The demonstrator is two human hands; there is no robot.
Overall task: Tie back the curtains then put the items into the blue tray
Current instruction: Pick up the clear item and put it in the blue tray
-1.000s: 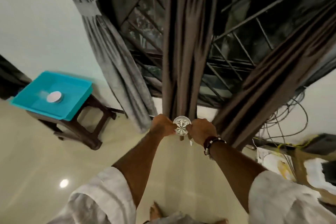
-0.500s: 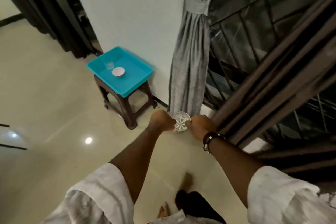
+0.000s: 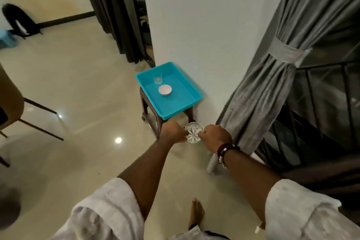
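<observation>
Head view: both hands carry a cut-glass bowl (image 3: pixel 193 135) in front of the blue tray (image 3: pixel 191 88).

Left hand (image 3: pixel 173 132) and right hand (image 3: pixel 215 137) each have their fingers curled round the bowl's rim, one on either side, holding it above the floor, near the tray's front corner. The tray sits on a dark stool (image 3: pixel 151 113) against the white wall, with a clear glass (image 3: pixel 157 78) and a small white bowl (image 3: pixel 165 90) inside. A grey curtain (image 3: pixel 272 84) to the right is gathered by its tie-back band (image 3: pixel 286 54).

Brown stool (image 3: pixel 153 122), chair (image 3: pixel 11 107), glossy floor (image 3: pixel 78 84).
</observation>
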